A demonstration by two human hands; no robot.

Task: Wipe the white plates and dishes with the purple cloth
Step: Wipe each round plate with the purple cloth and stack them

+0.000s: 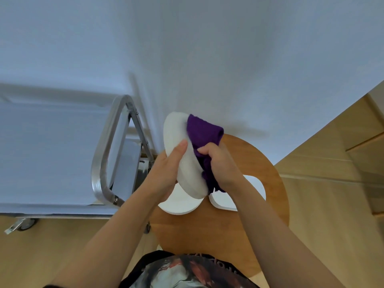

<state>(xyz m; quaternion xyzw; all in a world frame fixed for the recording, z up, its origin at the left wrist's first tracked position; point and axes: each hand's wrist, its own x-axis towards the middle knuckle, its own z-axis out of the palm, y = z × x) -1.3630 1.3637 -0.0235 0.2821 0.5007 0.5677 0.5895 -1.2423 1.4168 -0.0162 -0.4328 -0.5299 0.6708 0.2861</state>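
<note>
— Nearest to you is your own printed dark shirt (187,271), and above it both bare forearms reach out over a round wooden table (209,231). What sits on that table?

— Two white dishes. One white plate (178,204) lies flat under your left wrist, and a second white dish (245,194) with rounded corners lies just beside it, partly under your right forearm. Both are smooth and glossy; the tabletop is warm, honey-coloured wood with a plain round edge.

— And what are you holding?

— Your left hand (166,173) grips a thick white oval dish (182,154), raised off the table and tilted on edge, thumb laid along its back. Your right hand (218,163) is curled tightly round the purple cloth (203,129), a fuzzy terry fabric bunched in your fist. The cloth presses against the face of the held dish, one fold sticking up past the rim and a tail hanging below your hand.

— What about the room?

— A plain white wall (207,48) fills the upper view. To your left stands a bed (52,152) with a pale blue-white sheet, a bent tubular metal rail (101,161) at its end and a castor wheel (25,224) near the floor. The floor (332,204) is light wood-look boards.
</note>
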